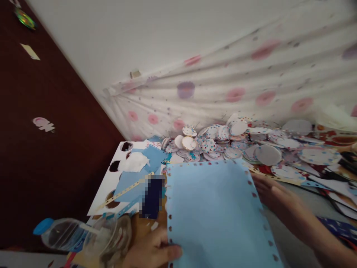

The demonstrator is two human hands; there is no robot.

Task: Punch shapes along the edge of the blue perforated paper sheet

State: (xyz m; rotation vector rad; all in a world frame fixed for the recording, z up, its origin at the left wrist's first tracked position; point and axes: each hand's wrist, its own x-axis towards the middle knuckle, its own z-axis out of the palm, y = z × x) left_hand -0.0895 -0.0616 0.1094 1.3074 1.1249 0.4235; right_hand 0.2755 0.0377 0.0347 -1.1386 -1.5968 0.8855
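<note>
A light blue sheet of paper [212, 208] with small punched holes along its left, top and right edges fills the lower middle of the head view. At its lower left edge, my left hand [156, 247] grips it, thumb on top and the other fingers partly hidden. My right hand [275, 193] lies along the right edge, fingers stretched out and slightly blurred. Its fingertips are close to the paper; whether they touch it I cannot tell. Behind the sheet is a heap of white paper circles [212, 143], many with coloured specks.
At left stand a clear plastic bottle [65, 234] with a blue cap and a clear cup [102, 238]. White card [102, 190] with round cut-outs lies under blue scraps and a punched yellow strip [125, 191]. A dotted plastic sheet [212, 89] covers the wall; paper offcuts [331, 182] lie right.
</note>
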